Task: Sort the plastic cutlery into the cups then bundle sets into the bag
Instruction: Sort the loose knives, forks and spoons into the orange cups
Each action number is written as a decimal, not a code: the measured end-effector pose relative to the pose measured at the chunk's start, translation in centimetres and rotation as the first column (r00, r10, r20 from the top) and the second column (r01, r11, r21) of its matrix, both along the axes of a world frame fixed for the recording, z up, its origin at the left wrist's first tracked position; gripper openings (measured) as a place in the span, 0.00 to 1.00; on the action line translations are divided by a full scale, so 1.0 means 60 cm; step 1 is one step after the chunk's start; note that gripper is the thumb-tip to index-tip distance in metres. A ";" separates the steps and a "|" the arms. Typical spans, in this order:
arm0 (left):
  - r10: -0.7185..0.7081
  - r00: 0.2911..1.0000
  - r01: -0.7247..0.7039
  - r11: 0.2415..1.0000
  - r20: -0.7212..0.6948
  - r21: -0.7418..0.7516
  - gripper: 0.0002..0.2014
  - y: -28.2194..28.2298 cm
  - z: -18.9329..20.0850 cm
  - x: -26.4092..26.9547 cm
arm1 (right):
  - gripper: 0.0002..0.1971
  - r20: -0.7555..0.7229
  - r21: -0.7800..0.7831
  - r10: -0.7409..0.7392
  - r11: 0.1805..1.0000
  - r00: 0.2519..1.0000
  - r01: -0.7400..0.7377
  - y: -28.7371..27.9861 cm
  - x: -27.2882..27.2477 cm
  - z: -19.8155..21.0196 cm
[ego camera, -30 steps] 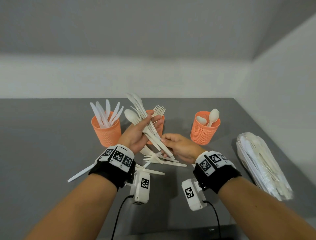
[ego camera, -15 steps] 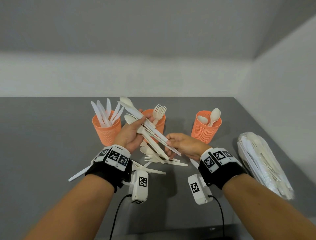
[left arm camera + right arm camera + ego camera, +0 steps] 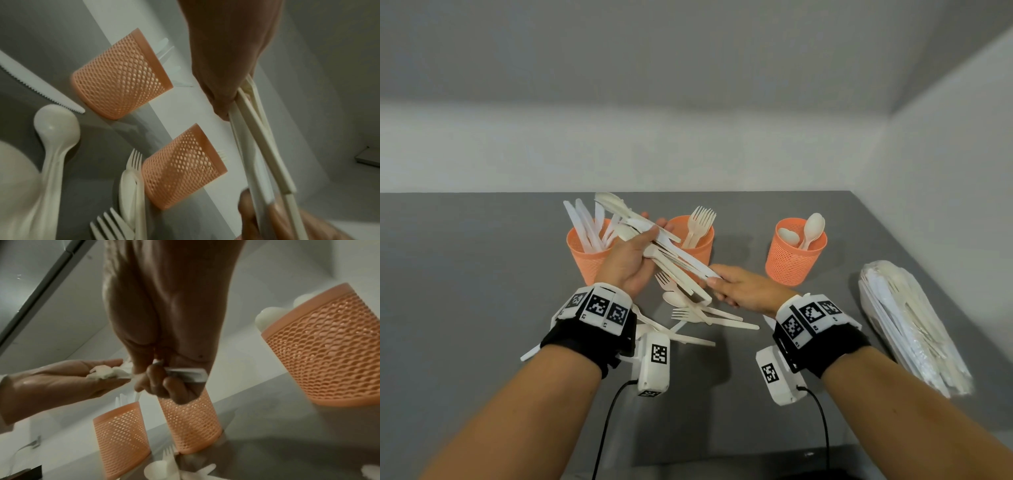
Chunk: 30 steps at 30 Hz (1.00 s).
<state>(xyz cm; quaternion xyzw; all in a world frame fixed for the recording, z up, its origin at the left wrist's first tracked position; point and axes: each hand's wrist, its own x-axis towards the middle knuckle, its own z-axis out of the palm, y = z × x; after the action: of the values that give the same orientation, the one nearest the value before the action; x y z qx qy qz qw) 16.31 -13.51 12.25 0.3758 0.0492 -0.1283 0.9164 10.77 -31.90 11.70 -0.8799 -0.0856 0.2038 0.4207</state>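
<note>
- Left hand (image 3: 627,262) grips a mixed bundle (image 3: 671,255) above the pile (image 3: 698,313); right hand (image 3: 743,289) pinches one white handle (image 3: 185,373) at its low end
- Best to draw that piece straight out, left grip firm so the rest stay put
- Judge its type, then drop it in the matching cup (image 3: 796,255)

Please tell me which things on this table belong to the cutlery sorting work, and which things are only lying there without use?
Belongs to the job:
- bundle of cutlery, held by left hand and right hand
- knife cup
- fork cup
- spoon cup
- loose cutlery on the table
- bag of cutlery

Just lying about:
- Nothing visible; only the grey table itself.
</note>
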 end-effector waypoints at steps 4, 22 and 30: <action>0.082 0.997 -0.082 0.997 -0.004 -0.016 0.14 0.030 0.000 0.011 | 0.13 -0.066 0.030 0.023 0.999 0.998 -0.021 -0.021 -0.001 -0.010; 0.255 0.964 -0.264 0.946 0.073 0.187 0.08 0.155 -0.017 0.003 | 0.14 0.017 0.219 -0.062 0.974 0.998 0.057 0.031 0.063 0.005; 0.012 0.997 -0.033 0.951 0.072 0.306 0.08 0.155 -0.029 -0.022 | 0.13 0.214 0.751 -0.309 0.659 0.927 0.046 0.221 0.166 0.071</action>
<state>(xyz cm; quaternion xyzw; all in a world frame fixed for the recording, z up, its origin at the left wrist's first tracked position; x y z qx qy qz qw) 15.01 -4.23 10.51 0.5173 0.0410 -0.0956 0.8494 20.76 -18.61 15.98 -0.6613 -0.1404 -0.0377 0.7359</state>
